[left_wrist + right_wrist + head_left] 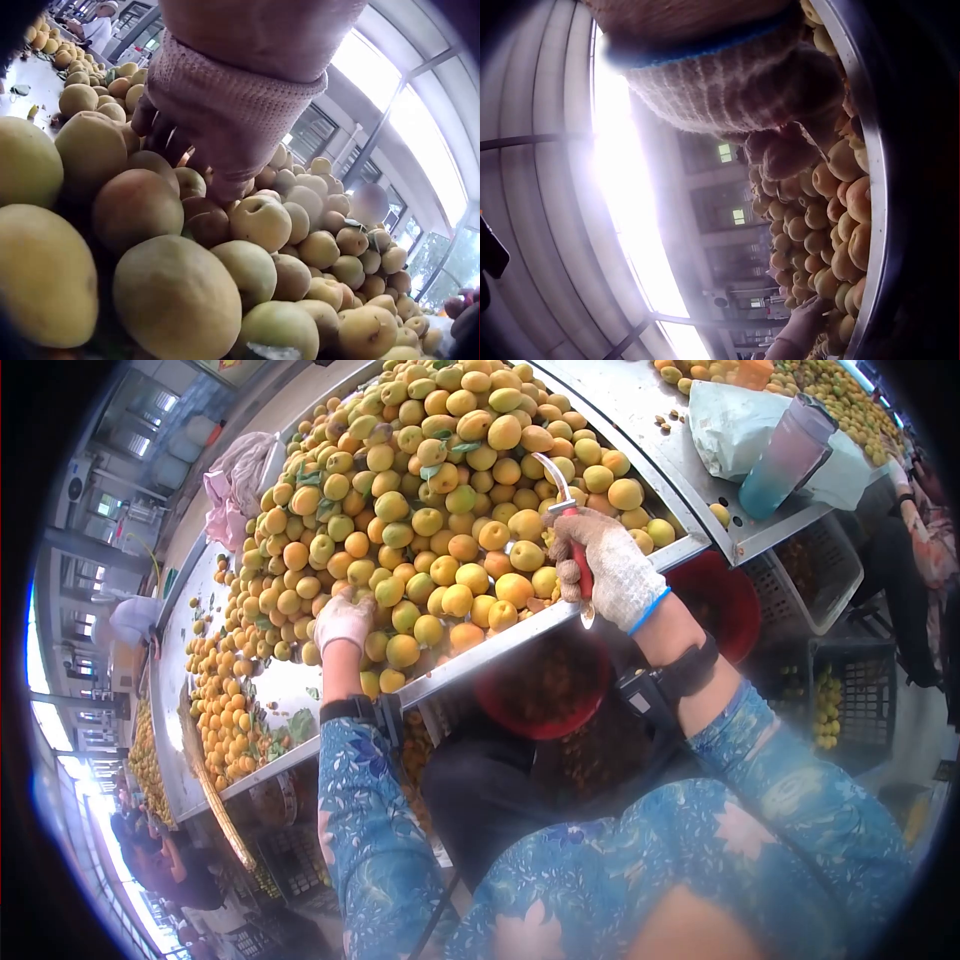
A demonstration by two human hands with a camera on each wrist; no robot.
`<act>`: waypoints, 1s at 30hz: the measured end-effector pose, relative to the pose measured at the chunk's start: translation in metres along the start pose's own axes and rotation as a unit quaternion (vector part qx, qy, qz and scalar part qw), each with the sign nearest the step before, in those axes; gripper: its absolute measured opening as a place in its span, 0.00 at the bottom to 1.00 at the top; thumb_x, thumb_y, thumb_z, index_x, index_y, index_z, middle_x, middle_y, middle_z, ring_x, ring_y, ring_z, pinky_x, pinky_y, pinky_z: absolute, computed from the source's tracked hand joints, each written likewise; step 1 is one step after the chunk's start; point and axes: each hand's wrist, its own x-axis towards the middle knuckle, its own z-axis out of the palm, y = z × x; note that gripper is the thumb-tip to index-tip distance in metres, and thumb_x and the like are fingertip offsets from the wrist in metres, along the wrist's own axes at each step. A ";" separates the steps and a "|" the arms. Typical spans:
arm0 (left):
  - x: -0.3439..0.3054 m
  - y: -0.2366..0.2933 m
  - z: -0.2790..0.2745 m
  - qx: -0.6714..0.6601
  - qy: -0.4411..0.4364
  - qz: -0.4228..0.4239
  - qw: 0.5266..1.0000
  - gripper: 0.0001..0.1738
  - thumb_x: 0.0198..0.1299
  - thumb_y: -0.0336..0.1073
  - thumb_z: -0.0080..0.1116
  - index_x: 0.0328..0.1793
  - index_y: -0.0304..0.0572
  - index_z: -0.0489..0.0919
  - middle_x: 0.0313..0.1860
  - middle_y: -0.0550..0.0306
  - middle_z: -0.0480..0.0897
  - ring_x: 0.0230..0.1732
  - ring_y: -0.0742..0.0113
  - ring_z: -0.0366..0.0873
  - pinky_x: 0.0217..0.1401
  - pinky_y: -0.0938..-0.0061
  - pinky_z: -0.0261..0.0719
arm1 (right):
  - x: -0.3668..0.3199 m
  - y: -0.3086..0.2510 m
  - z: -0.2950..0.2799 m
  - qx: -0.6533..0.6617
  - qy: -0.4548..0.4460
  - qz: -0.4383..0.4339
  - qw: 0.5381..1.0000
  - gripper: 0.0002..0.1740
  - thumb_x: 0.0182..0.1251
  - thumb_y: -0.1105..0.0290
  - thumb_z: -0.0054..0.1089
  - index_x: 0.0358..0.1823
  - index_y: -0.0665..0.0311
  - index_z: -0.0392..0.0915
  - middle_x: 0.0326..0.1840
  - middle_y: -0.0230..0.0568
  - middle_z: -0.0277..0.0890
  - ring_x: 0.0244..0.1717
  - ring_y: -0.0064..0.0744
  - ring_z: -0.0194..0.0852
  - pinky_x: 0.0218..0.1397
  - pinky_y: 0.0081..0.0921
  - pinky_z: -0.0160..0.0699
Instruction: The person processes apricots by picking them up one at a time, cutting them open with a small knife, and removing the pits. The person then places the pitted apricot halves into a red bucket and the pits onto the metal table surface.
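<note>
In the head view, my gloved left hand (345, 621) reaches into the front of a big heap of yellow-orange apricots (457, 600). Up close in the left wrist view, its thumb and bent fingers (159, 131) dip between the apricots (261, 222); I cannot tell whether they grip one. My right hand (612, 563), in a knitted white glove with a brownish finger area and blue cuff, grips the red handle of a curved knife (574, 525). The slim hooked blade points up over the heap, and a short metal tip sticks out below the fist, near the table's front edge.
The metal table (475, 657) has a raised rim. Beneath it stand red tubs (545, 710), with crates (853, 695) to the right. A tumbler (788, 458) and a pale plastic bag (725, 430) sit on the neighbouring table. A pink cloth (225, 510) lies at the far left edge.
</note>
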 end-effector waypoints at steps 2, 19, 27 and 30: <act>0.029 -0.012 0.010 -0.057 -0.039 0.011 0.998 0.32 0.55 0.55 0.61 0.62 0.47 0.79 0.52 0.47 0.84 0.54 0.50 0.80 0.59 0.62 0.74 | 0.004 0.000 -0.001 -0.006 0.006 0.004 1.000 0.10 0.64 0.70 0.53 0.46 0.57 0.73 0.24 0.31 0.68 0.15 0.20 0.61 0.15 0.22 0.62; -0.102 -0.080 -0.027 -0.762 -0.084 0.115 0.631 0.27 0.70 0.34 0.49 0.74 0.37 0.62 0.61 0.48 0.75 0.51 0.62 0.80 0.51 0.68 0.84 | 0.000 0.004 0.001 -0.052 -0.001 -0.011 0.999 0.07 0.69 0.65 0.53 0.45 0.57 0.73 0.25 0.29 0.69 0.15 0.19 0.62 0.14 0.21 0.63; -0.227 -0.204 0.002 -0.802 -0.168 -0.180 0.544 0.18 0.68 0.46 0.47 0.54 0.40 0.75 0.46 0.47 0.80 0.38 0.65 0.77 0.38 0.70 0.80 | -0.001 0.005 -0.001 -0.050 -0.019 -0.005 0.999 0.09 0.69 0.64 0.53 0.47 0.57 0.74 0.26 0.28 0.69 0.17 0.19 0.62 0.17 0.21 0.62; -0.272 -0.337 0.035 -0.835 0.076 -0.291 0.461 0.20 0.69 0.45 0.43 0.51 0.35 0.74 0.45 0.42 0.79 0.40 0.57 0.79 0.42 0.66 0.83 | -0.002 0.005 0.002 -0.044 -0.027 0.000 0.999 0.08 0.66 0.65 0.55 0.44 0.57 0.74 0.25 0.28 0.69 0.14 0.17 0.62 0.14 0.21 0.62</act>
